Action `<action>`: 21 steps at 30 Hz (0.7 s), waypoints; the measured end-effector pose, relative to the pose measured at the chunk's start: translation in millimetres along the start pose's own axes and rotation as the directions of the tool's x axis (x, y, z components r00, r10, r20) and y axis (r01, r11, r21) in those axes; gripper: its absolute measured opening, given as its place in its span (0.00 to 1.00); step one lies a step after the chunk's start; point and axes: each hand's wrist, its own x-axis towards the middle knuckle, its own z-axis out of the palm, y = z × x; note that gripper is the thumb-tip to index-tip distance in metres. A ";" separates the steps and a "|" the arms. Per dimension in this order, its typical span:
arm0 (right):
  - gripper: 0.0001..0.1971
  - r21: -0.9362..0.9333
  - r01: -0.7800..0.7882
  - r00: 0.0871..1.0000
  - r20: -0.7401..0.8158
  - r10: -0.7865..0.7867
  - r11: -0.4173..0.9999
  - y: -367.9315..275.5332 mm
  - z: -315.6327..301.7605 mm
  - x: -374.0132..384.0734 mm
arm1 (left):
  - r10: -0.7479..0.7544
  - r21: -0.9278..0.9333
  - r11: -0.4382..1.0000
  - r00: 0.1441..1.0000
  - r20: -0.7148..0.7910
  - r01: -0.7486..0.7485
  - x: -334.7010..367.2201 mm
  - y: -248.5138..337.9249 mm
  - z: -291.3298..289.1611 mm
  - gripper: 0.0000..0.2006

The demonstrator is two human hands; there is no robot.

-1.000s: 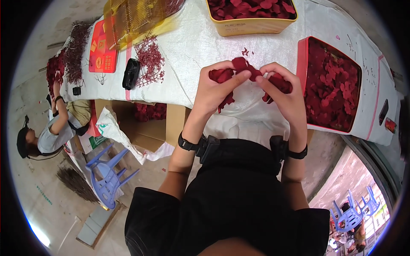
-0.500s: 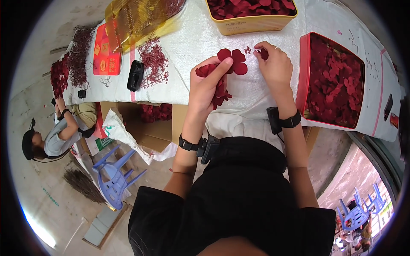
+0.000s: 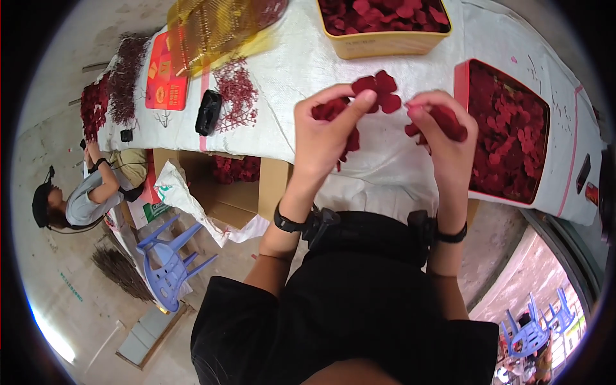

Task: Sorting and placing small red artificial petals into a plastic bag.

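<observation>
Over the white-covered table, my left hand [image 3: 324, 128] is closed round several dark red fabric petals. A four-lobed red petal piece [image 3: 378, 91] stands out between its thumb and forefinger. My right hand [image 3: 446, 125] is closed too, with its thumb and forefinger pinched together beside that piece. Red petals [image 3: 447, 123] show inside its curled fingers. To the right lies a red-rimmed tin [image 3: 461, 128] filled with loose red petals. Beyond my hands is a yellow tin [image 3: 391, 46], also full of petals.
Left of my hands lie a heap of thin red stems [image 3: 236, 96], a black object [image 3: 208, 112], a red lid [image 3: 163, 80] and a yellow plastic tray [image 3: 212, 32]. A cardboard box [image 3: 273, 183] stands below the table edge. Another person [image 3: 83, 202] works at far left.
My right hand has drawn nearer to me and to the right, and now shows several petals in its fingers. My left hand has shifted slightly right with its petals.
</observation>
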 end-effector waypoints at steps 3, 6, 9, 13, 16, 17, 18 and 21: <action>0.04 -0.100 0.243 0.970 0.004 -0.244 0.965 -10.1 3.3 -7.6 | 0.046 0.006 0.999 0.998 0.046 -0.047 -6.6 10.6 9.4 0.07; 0.07 -0.251 0.285 0.955 -0.008 -0.297 0.925 -12.5 2.6 -11.0 | 0.076 -0.013 0.997 0.996 0.056 -0.076 -14.2 16.2 13.1 0.07; 0.07 -0.250 0.300 0.951 -0.004 -0.311 0.921 -12.5 2.1 -12.8 | 0.106 0.001 0.994 0.992 0.068 -0.107 -17.3 14.9 14.5 0.07; 0.07 -0.257 0.312 0.944 -0.025 -0.328 0.915 -6.1 2.6 -17.7 | 0.123 0.040 0.991 0.989 0.083 -0.126 -21.2 7.7 14.8 0.07; 0.07 -0.261 0.313 0.942 -0.040 -0.334 0.913 -2.2 1.7 -19.7 | 0.098 0.026 0.995 0.991 0.088 -0.101 -23.1 2.2 14.4 0.07; 0.08 -0.261 0.313 0.941 -0.044 -0.335 0.913 -1.2 1.0 -19.8 | 0.103 0.022 0.994 0.991 0.090 -0.105 -22.9 0.1 14.5 0.07; 0.08 -0.260 0.314 0.940 -0.047 -0.337 0.913 -0.2 0.6 -19.8 | 0.108 0.017 0.994 0.990 0.091 -0.110 -22.5 -1.9 14.5 0.07; 0.08 -0.282 0.326 0.935 -0.041 -0.351 0.902 0.4 -0.7 -18.1 | 0.116 0.008 0.993 0.989 0.092 -0.118 -20.6 -4.3 15.1 0.07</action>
